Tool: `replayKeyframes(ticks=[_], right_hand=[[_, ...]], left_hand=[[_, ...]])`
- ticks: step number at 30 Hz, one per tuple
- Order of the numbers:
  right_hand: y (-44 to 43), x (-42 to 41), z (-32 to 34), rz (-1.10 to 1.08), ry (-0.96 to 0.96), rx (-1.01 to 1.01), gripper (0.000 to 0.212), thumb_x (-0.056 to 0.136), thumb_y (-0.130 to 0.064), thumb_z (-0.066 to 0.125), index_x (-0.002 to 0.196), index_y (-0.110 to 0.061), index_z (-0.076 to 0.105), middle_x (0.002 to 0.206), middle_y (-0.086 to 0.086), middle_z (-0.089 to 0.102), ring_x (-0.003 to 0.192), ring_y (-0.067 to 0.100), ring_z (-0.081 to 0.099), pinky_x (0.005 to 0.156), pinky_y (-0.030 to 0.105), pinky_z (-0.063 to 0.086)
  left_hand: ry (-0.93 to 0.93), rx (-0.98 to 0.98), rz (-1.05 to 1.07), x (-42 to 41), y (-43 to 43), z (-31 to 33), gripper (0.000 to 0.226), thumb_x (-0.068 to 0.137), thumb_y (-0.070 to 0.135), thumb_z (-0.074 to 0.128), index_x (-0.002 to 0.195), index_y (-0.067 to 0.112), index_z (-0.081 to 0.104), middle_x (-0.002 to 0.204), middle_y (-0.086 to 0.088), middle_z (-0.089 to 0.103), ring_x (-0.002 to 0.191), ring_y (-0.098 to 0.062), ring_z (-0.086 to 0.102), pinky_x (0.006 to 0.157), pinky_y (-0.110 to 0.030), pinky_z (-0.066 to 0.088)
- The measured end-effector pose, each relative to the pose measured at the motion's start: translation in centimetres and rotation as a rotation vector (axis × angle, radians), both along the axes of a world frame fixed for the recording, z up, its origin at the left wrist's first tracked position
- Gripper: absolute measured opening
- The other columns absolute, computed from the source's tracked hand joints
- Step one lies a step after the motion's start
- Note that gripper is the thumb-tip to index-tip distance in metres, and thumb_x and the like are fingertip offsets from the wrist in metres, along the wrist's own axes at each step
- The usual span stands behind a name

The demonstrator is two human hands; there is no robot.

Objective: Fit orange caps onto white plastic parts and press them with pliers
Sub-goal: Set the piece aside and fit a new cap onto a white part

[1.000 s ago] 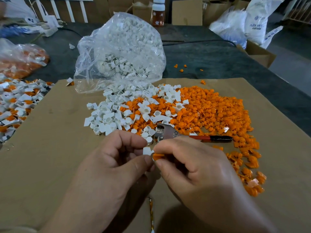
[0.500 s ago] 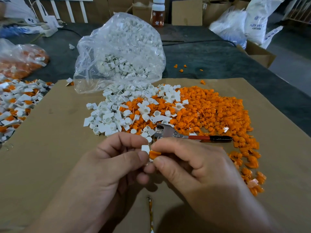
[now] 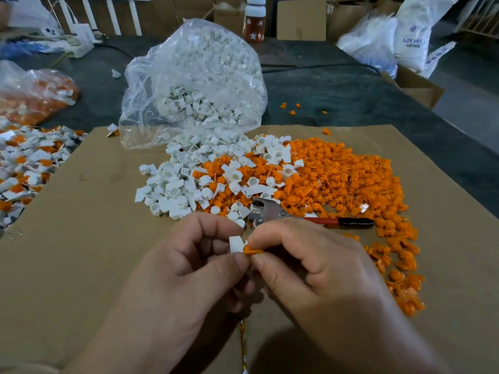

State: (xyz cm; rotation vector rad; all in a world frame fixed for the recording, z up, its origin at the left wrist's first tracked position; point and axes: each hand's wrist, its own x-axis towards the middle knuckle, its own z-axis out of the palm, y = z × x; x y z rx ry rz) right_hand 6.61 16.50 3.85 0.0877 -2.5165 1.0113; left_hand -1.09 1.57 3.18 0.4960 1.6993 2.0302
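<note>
left hand [image 3: 175, 279] pinching white part [image 3: 237, 243], right hand [image 3: 324, 273] pinching orange cap [image 3: 253, 251]

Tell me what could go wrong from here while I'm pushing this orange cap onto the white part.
1. The orange cap and white part are pinched only at the fingertips of the right hand and left hand; the cap could seat crooked or slip out.
2. A dropped piece would likely land by the loose orange pile and be hard to find.
3. The pliers lie among loose parts; grabbing them may scatter some.
</note>
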Motion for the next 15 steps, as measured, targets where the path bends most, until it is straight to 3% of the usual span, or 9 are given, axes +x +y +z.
replayKeyframes(ticks=[4, 7, 10, 15], right_hand=[[-0.01, 0.11, 0.3, 0.003, -0.007, -0.016, 0.016, 0.087, -0.024, 0.065, 0.098, -0.035, 0.061, 0.088, -0.016, 0.063, 0.082, 0.005, 0.065, 0.06, 0.018, 0.05], [0.19, 0.36, 0.72, 0.056, -0.109, -0.283, 0.012, 0.087, -0.025, 0.062, 0.095, -0.034, 0.066, 0.082, -0.013, 0.068, 0.071, 0.003, 0.068, 0.058, 0.014, 0.052], [0.55, 0.43, 0.91, 0.112, -0.238, -0.494, 0.01, 0.09, -0.031, 0.06, 0.094, -0.033, 0.069, 0.08, -0.005, 0.071, 0.067, 0.009, 0.07, 0.06, 0.026, 0.058], [0.42, 0.3, 0.68, 0.093, -0.239, -0.429, 0.006, 0.088, -0.035, 0.063, 0.093, -0.036, 0.066, 0.08, -0.012, 0.071, 0.065, 0.004, 0.069, 0.058, 0.018, 0.055]], left_hand=[[0.046, -0.042, 0.034, 0.11, -0.09, -0.03, 0.016, 0.068, 0.01, 0.081, 0.075, 0.021, 0.073, 0.062, -0.007, 0.062, 0.053, -0.024, 0.064, 0.046, -0.028, 0.051], [0.122, -0.05, 0.032, 0.23, 0.0, 0.16, 0.012, 0.069, 0.014, 0.077, 0.072, 0.024, 0.072, 0.062, -0.01, 0.065, 0.052, -0.021, 0.064, 0.048, -0.024, 0.05], [0.117, -0.021, 0.038, 0.21, 0.11, 0.12, 0.017, 0.066, 0.015, 0.085, 0.066, 0.022, 0.07, 0.059, -0.01, 0.066, 0.049, -0.016, 0.063, 0.045, -0.02, 0.049], [0.168, -0.024, -0.001, 0.17, -0.18, -0.15, 0.016, 0.06, 0.017, 0.078, 0.07, 0.028, 0.071, 0.064, -0.006, 0.069, 0.054, -0.012, 0.065, 0.048, -0.019, 0.049]])
